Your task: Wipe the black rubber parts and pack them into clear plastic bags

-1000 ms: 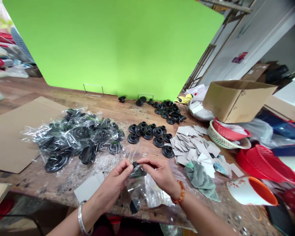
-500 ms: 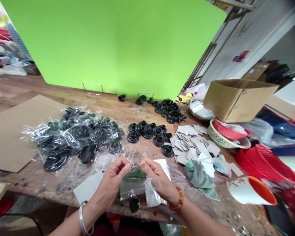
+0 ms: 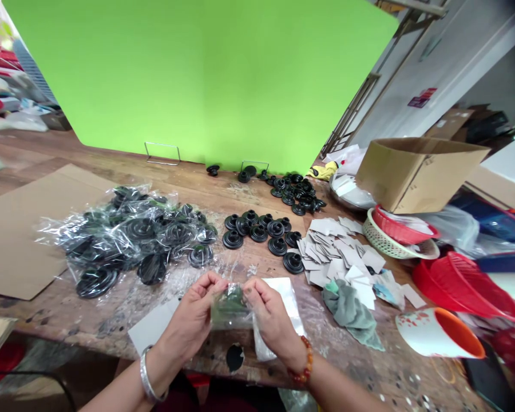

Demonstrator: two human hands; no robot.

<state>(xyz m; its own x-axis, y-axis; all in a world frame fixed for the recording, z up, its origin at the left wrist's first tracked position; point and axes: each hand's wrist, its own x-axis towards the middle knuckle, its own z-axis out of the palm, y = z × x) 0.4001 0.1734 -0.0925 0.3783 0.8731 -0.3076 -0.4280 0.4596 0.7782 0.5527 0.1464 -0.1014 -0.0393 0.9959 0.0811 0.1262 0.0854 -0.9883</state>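
Note:
A clear plastic bag (image 3: 232, 312) is stretched between my two hands over the front of the table. My left hand (image 3: 199, 309) pinches its upper left corner, and my right hand (image 3: 268, 315) pinches the upper right. Whether anything lies inside the bag I cannot tell. Under my right hand is a white stack of plastic bags or sheets (image 3: 289, 303). A grey card (image 3: 152, 329) lies beside my left wrist. Beyond my hands stand several black ridged round parts (image 3: 257, 232). To the left is a heap of such parts in clear bags (image 3: 141, 234).
Grey cards (image 3: 330, 252) lie piled at right, by a grey-green cloth (image 3: 352, 315). A white cup with orange inside (image 3: 438, 332), red baskets (image 3: 467, 286) and a cardboard box (image 3: 416, 171) stand farther right. A green board (image 3: 201, 80) rises behind; flat cardboard (image 3: 34, 229) lies left.
The bag's lower edge has risen and it looks shorter between my hands. My right hand has shifted slightly left. Both hands still grip the bag.

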